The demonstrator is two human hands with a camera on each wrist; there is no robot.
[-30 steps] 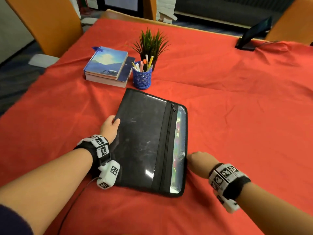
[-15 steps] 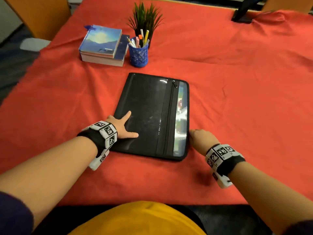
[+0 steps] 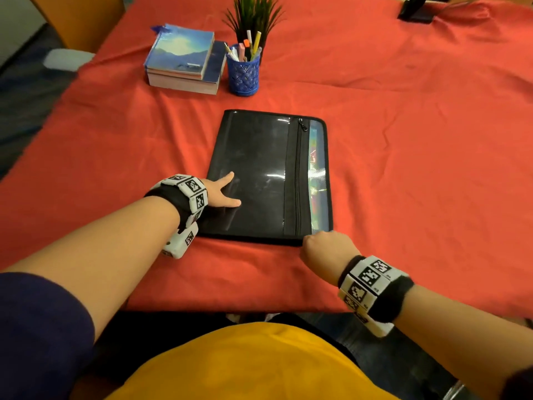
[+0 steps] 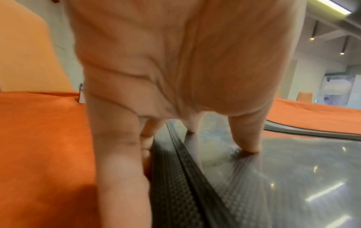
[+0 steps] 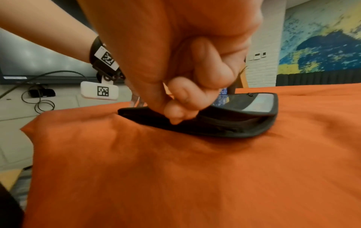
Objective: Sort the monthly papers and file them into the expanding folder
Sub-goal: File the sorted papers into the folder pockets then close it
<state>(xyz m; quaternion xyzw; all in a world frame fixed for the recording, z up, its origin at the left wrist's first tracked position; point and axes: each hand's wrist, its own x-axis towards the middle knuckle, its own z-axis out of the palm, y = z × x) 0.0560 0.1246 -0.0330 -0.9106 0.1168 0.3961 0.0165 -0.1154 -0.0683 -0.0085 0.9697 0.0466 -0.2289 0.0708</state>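
Black folder (image 3: 259,174), left hand (image 3: 220,193) flat on it, released, right hand (image 3: 328,251) grip clenched at corner.

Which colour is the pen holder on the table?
Blue pen holder, with a patterned wall; the head view shows it best.

From my end the right hand (image 3: 328,251) curls at the folder's (image 3: 259,174) near corner so I can't see what it's pinching, the left wrist view is smeared, and the colourful papers (image 3: 317,168) behind the clear strip are unreadable.
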